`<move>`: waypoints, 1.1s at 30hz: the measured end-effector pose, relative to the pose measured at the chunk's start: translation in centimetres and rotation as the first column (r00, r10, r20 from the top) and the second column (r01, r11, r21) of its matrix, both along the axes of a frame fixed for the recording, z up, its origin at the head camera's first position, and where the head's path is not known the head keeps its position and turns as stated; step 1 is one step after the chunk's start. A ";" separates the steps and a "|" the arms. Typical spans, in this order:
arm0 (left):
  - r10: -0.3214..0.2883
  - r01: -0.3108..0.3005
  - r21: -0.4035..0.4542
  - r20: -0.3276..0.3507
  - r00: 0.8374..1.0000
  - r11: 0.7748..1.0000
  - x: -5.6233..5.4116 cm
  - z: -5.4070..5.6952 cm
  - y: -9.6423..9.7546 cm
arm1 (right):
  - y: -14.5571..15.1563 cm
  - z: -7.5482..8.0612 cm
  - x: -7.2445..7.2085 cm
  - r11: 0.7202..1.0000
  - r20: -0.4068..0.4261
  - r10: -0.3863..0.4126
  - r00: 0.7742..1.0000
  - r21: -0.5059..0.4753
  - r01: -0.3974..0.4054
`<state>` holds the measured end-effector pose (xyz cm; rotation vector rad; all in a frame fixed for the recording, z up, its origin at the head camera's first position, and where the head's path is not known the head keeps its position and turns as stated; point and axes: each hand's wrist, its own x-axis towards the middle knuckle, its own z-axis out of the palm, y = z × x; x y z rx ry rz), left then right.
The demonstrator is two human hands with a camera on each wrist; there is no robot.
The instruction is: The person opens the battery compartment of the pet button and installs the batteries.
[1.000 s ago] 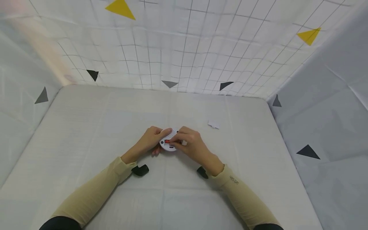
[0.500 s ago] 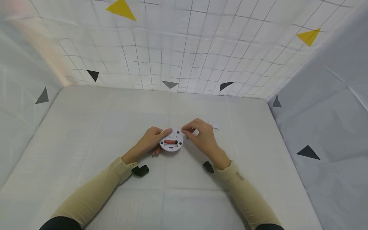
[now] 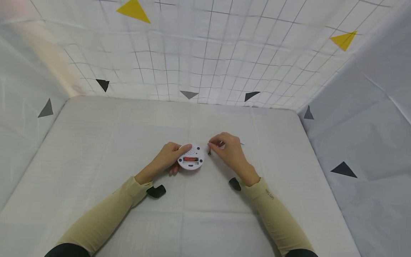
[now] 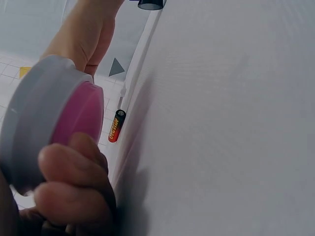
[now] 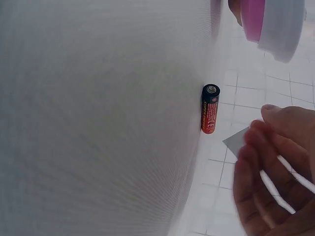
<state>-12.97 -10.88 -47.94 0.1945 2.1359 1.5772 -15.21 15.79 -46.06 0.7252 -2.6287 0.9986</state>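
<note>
My left hand (image 3: 167, 157) grips a round white device (image 3: 189, 165), thumb across its perforated side and fingers beneath. Its battery compartment faces up without a cover, and a red battery (image 3: 191, 159) lies inside. The wrist views show the device's pink underside (image 4: 81, 115). A second battery (image 5: 209, 109), red and black, lies on the table to the right of the device. My right hand (image 3: 229, 150) hovers just over it with thumb and fingertips close together; in the right wrist view those fingers (image 5: 256, 147) are apart from the battery and hold nothing.
A small white plastic piece (image 3: 242, 142) lies behind my right hand, mostly hidden by it. The white-covered table (image 3: 128, 117) meets a gridded sheet (image 3: 218, 64) at the back and grey sheets at both sides. Black camera housings (image 3: 156, 191) hang at my wrists.
My right hand has left the device's battery compartment and moved right, over the loose battery, which now shows below its fingertips. The left hand still holds the device in the same place.
</note>
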 end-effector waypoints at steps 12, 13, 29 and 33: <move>0.010 -0.010 0.010 0.002 1.000 1.000 0.1 0.2 0.0 | 0.0 -0.2 -0.2 0.986 0.142 -0.024 0.990 0.165 0.000; 0.009 -0.009 0.010 0.001 1.000 1.000 0.1 0.2 0.0 | 0.0 -0.2 -0.1 0.985 0.145 -0.019 0.989 0.173 -0.006; 0.006 -0.006 0.008 0.003 1.000 1.000 0.2 -0.1 0.0 | -0.1 -0.3 0.0 0.968 0.203 0.016 0.979 0.242 -0.066; 0.005 -0.005 0.011 -0.004 1.000 1.000 0.2 -0.1 0.0 | -0.2 -0.5 -0.1 0.964 0.175 0.036 0.984 0.255 -0.081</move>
